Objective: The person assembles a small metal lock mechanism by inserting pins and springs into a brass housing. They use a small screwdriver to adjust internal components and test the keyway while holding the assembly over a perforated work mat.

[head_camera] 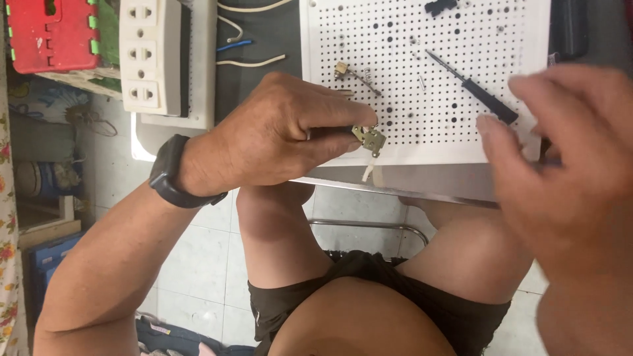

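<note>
My left hand (277, 135) pinches a small brass metal part (370, 138) between thumb and fingers, held just over the near edge of a white perforated board (461, 79). A black watch (173, 173) sits on that wrist. My right hand (567, 171) hovers blurred at the right with fingers apart and nothing in it, close to a thin black screwdriver (471, 87) lying on the board. Another small brass piece with a spring (349, 72) rests on the board above my left hand.
A white power strip (153, 56) lies at the upper left beside loose wires (247, 46). A red plastic stool (53, 33) stands on the floor at the far left. A small black part (440, 6) sits at the board's top. My knees are below the table edge.
</note>
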